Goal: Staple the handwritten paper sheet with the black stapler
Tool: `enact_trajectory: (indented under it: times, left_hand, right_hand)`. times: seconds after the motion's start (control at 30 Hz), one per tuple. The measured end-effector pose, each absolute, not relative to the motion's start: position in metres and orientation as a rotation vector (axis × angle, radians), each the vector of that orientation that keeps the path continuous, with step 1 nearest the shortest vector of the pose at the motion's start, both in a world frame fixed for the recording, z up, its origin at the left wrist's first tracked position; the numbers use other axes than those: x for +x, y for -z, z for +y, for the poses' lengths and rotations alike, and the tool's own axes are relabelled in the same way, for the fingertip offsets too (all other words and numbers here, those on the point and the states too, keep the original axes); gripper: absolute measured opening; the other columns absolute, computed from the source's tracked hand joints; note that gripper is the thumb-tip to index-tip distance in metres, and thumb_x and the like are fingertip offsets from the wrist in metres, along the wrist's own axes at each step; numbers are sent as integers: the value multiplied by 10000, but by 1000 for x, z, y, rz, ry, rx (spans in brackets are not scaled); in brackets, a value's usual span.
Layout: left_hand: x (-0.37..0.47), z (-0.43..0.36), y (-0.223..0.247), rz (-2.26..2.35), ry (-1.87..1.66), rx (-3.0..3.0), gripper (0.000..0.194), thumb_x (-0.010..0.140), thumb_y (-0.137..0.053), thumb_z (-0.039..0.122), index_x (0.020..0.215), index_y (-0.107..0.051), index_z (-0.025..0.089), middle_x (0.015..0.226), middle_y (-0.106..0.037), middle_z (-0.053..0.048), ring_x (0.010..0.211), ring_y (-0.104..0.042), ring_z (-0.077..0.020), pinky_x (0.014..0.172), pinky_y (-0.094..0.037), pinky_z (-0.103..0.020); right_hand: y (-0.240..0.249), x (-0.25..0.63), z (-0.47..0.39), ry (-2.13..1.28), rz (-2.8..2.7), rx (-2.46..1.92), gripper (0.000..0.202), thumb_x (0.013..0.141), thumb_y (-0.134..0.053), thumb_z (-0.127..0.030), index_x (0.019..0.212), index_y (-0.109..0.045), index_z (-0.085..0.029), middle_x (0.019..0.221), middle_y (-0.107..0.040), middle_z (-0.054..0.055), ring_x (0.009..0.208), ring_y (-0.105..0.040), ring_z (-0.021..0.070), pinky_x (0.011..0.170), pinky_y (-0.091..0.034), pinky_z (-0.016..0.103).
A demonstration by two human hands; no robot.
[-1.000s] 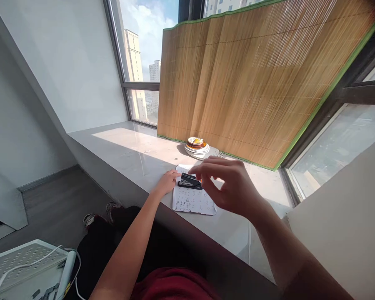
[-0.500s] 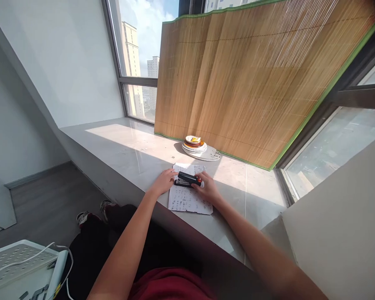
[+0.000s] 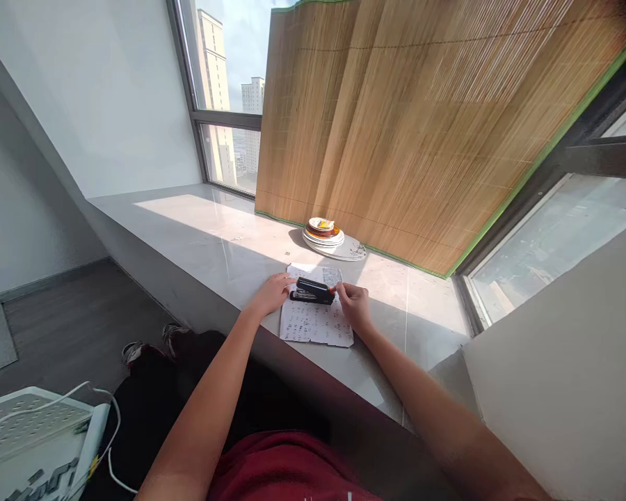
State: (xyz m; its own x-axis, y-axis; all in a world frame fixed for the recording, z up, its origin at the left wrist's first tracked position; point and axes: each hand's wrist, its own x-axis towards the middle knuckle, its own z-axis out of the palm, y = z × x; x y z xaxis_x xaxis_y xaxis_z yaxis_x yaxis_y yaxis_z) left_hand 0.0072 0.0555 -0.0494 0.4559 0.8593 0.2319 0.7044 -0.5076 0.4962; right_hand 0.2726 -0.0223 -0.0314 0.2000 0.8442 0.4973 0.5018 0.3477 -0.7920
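Observation:
A black stapler (image 3: 313, 291) lies on a handwritten sheet of paper (image 3: 316, 325) on the window ledge, its upper arm raised a little from its base at the left end. My left hand (image 3: 272, 295) rests beside that end, fingers stretched out, one fingertip at or very near the upper arm. At the opposite end, where a bit of red shows, my right hand (image 3: 355, 305) is closed, with thumb and forefinger pinching the stapler's back end. The inside of the right hand's grip is partly hidden.
Behind the paper stands a stack of plates (image 3: 323, 236) on a larger oval plate (image 3: 352, 248). A bamboo mat (image 3: 386, 139) leans against the window. Low on the left, a white perforated basket (image 3: 31, 407) holds grey pieces and a white cable (image 3: 115, 410).
My right hand has shifted from around the stapler's right part to a pinch at its back end. The left hand stays by the other end. The view has tilted down slightly.

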Motion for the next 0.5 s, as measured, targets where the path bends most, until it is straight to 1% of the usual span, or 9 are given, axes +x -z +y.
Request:
enact_trajectory:
  times: [0.07, 0.17, 0.27, 0.3, 0.4, 0.5]
  left_hand:
    - [7, 52, 46, 1333, -636, 2367, 496, 1045, -447, 187, 1483, -673, 236, 1670, -515, -86, 1556, -448, -307, 1270, -404, -451]
    - [9, 47, 40, 1349, -607, 2370, 504, 1050, -423, 192, 1490, -667, 220, 1674, -507, -96, 1564, -437, -312, 1280, -387, -461]
    - [10, 45, 38, 1353, -609, 2381, 504, 1045, -424, 184, 1483, -673, 210, 1661, -523, -104, 1551, -456, -308, 1285, -379, -458]
    - [11, 45, 37, 1349, -620, 2381, 501, 1041, -432, 181, 1476, -678, 212, 1653, -532, -104, 1543, -466, -307, 1282, -382, -454]
    - [11, 45, 37, 1341, -640, 2364, 494, 1035, -453, 180, 1470, -685, 221, 1645, -542, -105, 1536, -475, -312, 1274, -393, -453]
    - [11, 45, 38, 1342, -617, 2353, 501, 1044, -440, 184, 1486, -672, 217, 1664, -518, -110, 1560, -443, -328, 1276, -386, -478]
  right_hand:
    - [30, 272, -22, -407, -1454, -1304, 509, 965, -521, -536, 632, -683, -187, 494, -306, -50, 510, -315, 125, 557, -279, 295]
    - [27, 274, -22, -487, -1424, -1323, 449, 943, -559, -517, 661, -673, -187, 490, -382, -46, 505, -338, 121, 541, -294, 287]
    - [24, 277, -22, -653, -1386, -1339, 283, 898, -640, -474, 862, -692, -198, 486, -463, -58, 488, -384, 126, 500, -313, 262]
    - [23, 278, -22, -695, -1360, -1332, 261, 889, -650, -457, 928, -691, -202, 482, -474, -64, 479, -394, 126, 485, -316, 253]
    - [22, 277, -22, -798, -1280, -1297, 295, 888, -657, -448, 1051, -687, -204, 483, -511, -68, 435, -388, 116, 436, -302, 229]
    - [24, 273, -23, -995, -1258, -1332, 405, 924, -633, -552, 1099, -676, -190, 498, -576, -41, 361, -363, 107, 369, -263, 225]
